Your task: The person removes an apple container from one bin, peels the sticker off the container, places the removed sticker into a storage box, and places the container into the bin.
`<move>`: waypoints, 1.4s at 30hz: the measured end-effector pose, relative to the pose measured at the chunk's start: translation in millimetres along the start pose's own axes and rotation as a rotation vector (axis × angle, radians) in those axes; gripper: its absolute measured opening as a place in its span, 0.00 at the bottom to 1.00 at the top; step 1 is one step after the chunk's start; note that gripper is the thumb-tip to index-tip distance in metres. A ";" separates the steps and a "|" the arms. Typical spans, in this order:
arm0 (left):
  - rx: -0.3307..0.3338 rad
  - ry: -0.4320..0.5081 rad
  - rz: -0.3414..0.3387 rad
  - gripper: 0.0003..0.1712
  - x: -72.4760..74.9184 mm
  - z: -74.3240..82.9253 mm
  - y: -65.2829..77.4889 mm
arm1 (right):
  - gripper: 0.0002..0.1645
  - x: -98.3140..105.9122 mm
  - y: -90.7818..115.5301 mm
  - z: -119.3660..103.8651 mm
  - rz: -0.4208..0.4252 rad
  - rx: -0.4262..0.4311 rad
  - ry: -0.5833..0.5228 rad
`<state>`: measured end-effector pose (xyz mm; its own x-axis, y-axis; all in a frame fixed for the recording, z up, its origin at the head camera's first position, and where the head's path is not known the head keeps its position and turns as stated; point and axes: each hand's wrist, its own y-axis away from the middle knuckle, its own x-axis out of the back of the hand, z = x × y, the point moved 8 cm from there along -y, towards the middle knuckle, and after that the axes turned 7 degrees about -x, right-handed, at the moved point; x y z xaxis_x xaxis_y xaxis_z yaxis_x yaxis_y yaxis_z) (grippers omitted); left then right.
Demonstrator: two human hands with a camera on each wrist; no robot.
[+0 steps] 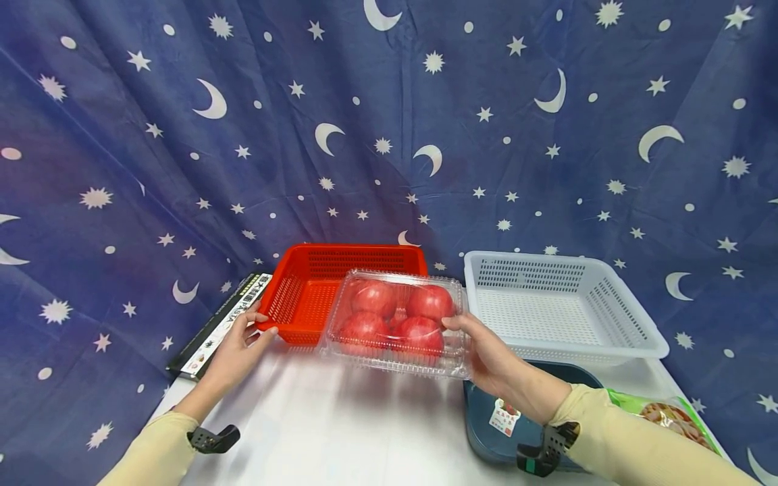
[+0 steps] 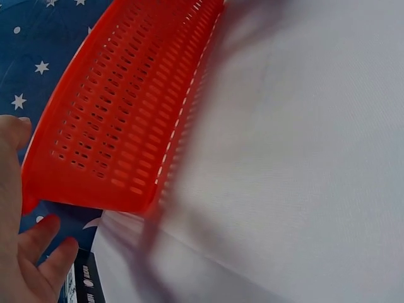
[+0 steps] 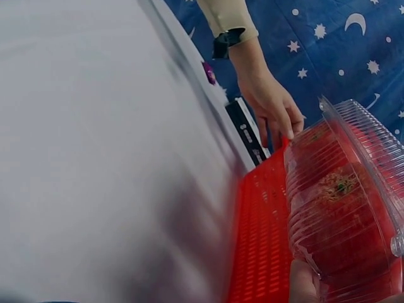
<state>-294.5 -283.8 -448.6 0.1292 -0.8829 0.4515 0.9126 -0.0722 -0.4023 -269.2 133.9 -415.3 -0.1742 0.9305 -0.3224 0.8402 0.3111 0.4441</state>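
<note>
My right hand (image 1: 495,358) grips the right end of a clear plastic clamshell box (image 1: 398,361), its thumb on the lid. Inside sit several large red fruits (image 1: 419,337) that look like apples. The box is tilted in the air, over the front right part of a red plastic basket (image 1: 298,297). At that basket's front left corner, my left hand (image 1: 234,354) pinches the rim between thumb and fingers. In the right wrist view the fruit box (image 3: 341,208) covers much of the red basket (image 3: 262,233), with my left hand (image 3: 271,104) beyond it.
A white slotted basket (image 1: 529,314) stands to the right, above a dark blue bin (image 1: 486,439) bearing a label. A green food packet (image 1: 668,415) lies at the far right. Left of the red basket is a black and white box (image 1: 219,331). A patterned blue curtain (image 1: 389,135) hangs behind.
</note>
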 end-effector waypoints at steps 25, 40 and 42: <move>-0.049 0.163 0.171 0.24 -10.2 -16.2 2.8 | 0.43 -0.8 -19.1 -15.4 0.019 0.014 -0.038; 0.006 0.164 0.256 0.26 -18.1 -21.6 1.7 | 0.45 -4.8 -40.3 -31.3 0.030 0.015 -0.053; 0.019 0.173 0.262 0.26 -18.2 -23.7 1.2 | 0.46 -6.0 -44.0 -33.0 0.031 0.015 -0.051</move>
<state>-304.9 -278.8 -476.1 0.2943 -0.9364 0.1913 0.8643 0.1753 -0.4714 -322.0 121.0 -405.3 -0.1221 0.9284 -0.3509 0.8527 0.2791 0.4416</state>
